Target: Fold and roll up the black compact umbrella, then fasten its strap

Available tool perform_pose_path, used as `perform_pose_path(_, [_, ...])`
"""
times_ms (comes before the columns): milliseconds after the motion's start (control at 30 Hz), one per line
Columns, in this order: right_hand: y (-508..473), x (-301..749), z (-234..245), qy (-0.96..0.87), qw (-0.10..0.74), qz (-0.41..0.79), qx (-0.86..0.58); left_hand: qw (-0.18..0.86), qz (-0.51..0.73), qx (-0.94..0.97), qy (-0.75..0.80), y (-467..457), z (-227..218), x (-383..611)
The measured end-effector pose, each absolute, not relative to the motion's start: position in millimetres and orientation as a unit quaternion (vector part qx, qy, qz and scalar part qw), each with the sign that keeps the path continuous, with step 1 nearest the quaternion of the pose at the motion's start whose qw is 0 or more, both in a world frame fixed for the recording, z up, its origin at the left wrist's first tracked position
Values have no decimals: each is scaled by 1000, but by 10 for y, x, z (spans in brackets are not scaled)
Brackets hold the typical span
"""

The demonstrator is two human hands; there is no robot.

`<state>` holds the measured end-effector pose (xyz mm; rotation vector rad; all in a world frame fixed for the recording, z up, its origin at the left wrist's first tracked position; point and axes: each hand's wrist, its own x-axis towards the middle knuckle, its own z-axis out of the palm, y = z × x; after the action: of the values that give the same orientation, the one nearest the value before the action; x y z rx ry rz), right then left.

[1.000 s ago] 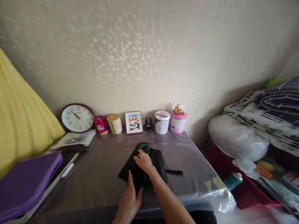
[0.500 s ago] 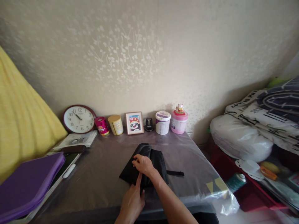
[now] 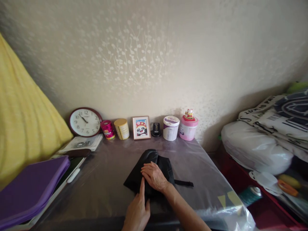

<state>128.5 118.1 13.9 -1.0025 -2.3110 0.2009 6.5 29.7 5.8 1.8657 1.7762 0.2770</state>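
Note:
A folded black fabric piece (image 3: 135, 175) with a thin black strap (image 3: 183, 183) sticking out to its right lies in front of me on the table. My right hand (image 3: 154, 175) rests on top of it, open, palm down, with its fingers laid fairly flat and pointing left. My left hand (image 3: 138, 208) is at the near edge of the fabric. Its index finger is stretched out and touches the fabric just beside my right fingers; the thumb stands apart. Part of the fabric is hidden under my right hand and forearm.
Along the wall stand a clock (image 3: 86, 122), a pink tin (image 3: 108, 129), a yellow tin (image 3: 122, 129), a framed panda picture (image 3: 141, 127), a white tub (image 3: 170, 128) and a pink tub (image 3: 188, 128). Purple folders (image 3: 33, 189) lie left. A red bin (image 3: 271, 208) is right, beyond the plastic-covered table (image 3: 101, 192).
My right hand has flattened from a curled pose and lies lower on the fabric. The left index finger stays pressed there. The whole view has shifted slightly.

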Motion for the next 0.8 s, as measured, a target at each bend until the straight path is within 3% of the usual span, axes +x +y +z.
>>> perform_pose_path(367, [1812,1274,183,-863,229,81,-442,301,111,687,652,305,95,71])
perform_pose_path(800, [2142,1312,202,-766,254,39,-589,317,127,677,652,321,87,58])
